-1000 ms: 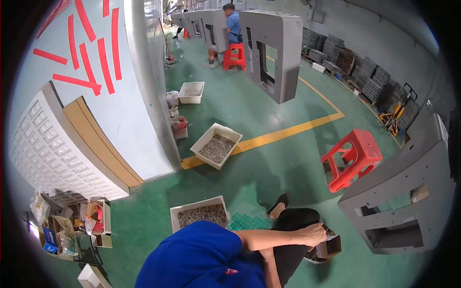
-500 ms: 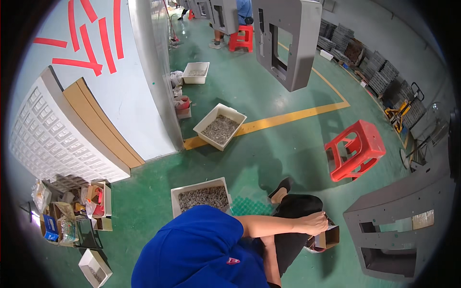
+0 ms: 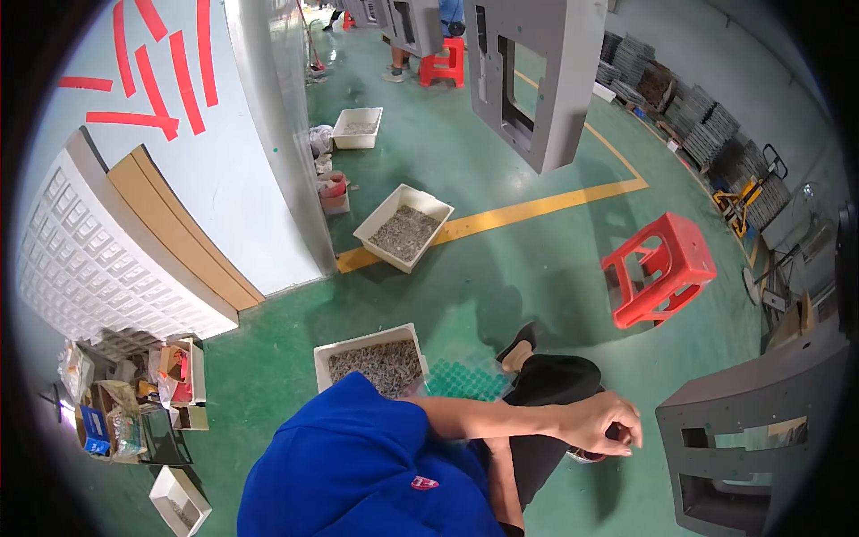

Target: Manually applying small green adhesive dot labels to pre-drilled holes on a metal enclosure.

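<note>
Fingers of the left hand (image 3: pixel 601 423) curl loosely, thumb close to the fingertips; cannot tell whether they grip anything. Right hand is out of sight, state unclear. Container (image 3: pixel 585 457) sits under the left hand, mostly covered. Black-trousered knee (image 3: pixel 564 376) just beside that hand. Farther left on floor (image 3: pixel 259 394): green-patterned sheet (image 3: pixel 465 380), then tray (image 3: pixel 324 371) of small grey pieces. Grey housing (image 3: pixel 752 394) stands apart, to the hand's right.

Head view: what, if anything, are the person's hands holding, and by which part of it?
It cannot be told: the left hand is curled, any contents unclear; the right hand is hidden.
</note>
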### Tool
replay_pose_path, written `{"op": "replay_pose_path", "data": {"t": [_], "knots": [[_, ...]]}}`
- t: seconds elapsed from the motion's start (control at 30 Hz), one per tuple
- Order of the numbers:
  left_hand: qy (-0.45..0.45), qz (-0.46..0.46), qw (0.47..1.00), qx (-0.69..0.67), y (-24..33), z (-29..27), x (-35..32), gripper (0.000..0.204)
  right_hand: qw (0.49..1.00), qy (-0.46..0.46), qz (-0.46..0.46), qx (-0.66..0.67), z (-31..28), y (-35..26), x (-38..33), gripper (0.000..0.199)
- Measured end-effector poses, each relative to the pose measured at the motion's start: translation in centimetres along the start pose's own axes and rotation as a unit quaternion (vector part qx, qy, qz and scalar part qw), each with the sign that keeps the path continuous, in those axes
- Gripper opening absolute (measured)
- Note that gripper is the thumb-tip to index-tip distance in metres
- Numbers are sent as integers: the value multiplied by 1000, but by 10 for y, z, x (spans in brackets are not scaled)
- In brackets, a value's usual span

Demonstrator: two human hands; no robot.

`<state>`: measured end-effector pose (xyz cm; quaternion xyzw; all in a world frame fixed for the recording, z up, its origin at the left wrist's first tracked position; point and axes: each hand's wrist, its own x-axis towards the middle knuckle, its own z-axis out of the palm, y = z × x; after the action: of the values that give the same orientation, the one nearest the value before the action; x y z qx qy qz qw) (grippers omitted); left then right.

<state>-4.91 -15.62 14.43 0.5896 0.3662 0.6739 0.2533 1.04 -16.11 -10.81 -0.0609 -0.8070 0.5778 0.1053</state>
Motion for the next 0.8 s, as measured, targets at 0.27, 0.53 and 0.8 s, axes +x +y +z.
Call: {"op": "replay_pose_path", "data": {"t": [0.27, 0.53, 0.8], "knots": [[48, 486, 861, -142, 134, -30, -18, 10, 949, -18, 183, 256, 6, -65, 19, 14], [118, 586, 800, -53, 148, -34, -32, 15, 949, 32, 138, 280, 12, -81, 22, 16], [155, 628, 761, -35, 146, -28, -32, 20, 962, 29, 148, 227, 11, -73, 21, 14]]}}
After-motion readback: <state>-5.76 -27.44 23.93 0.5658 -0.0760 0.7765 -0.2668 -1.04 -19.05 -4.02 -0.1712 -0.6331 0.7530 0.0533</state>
